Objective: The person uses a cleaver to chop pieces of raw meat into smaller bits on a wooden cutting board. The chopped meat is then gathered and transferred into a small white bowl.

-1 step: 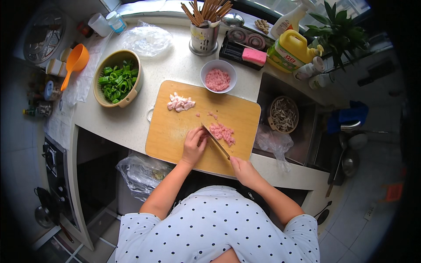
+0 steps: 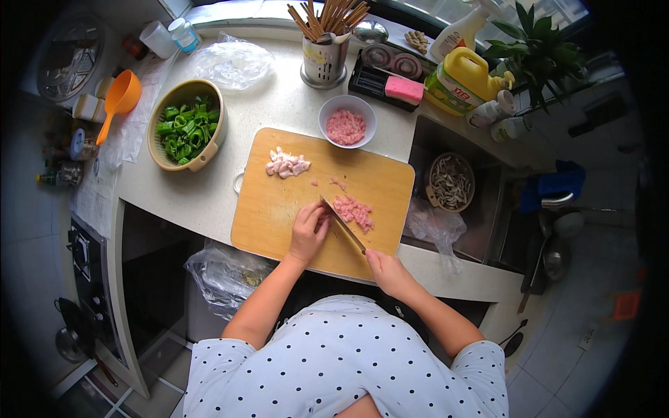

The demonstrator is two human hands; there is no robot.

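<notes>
My right hand [image 2: 392, 274] grips the handle of a kitchen knife [image 2: 344, 226], whose blade slants up and left over the wooden cutting board [image 2: 261, 216]. Close by the blade's far end is my left hand [image 2: 309, 233], its fingers curled; whatever they press on is hidden. Just right of the blade lies a heap of finely diced pink meat [image 2: 354, 212], with a few stray bits farther up the board. Paler meat chunks [image 2: 286, 163] sit at the board's upper left. Beyond the board's far edge, a white bowl [image 2: 371, 115] holds more diced meat.
A beige basket of cut green peppers [image 2: 221, 132] stands left of the board. Behind are a chopstick holder [image 2: 325, 64], a pink sponge [image 2: 404, 89] and a yellow jug [image 2: 453, 80]. The sink [image 2: 481, 226] at right holds a bowl of greyish strips [image 2: 451, 182]. A plastic bag [image 2: 226, 279] hangs at the front edge.
</notes>
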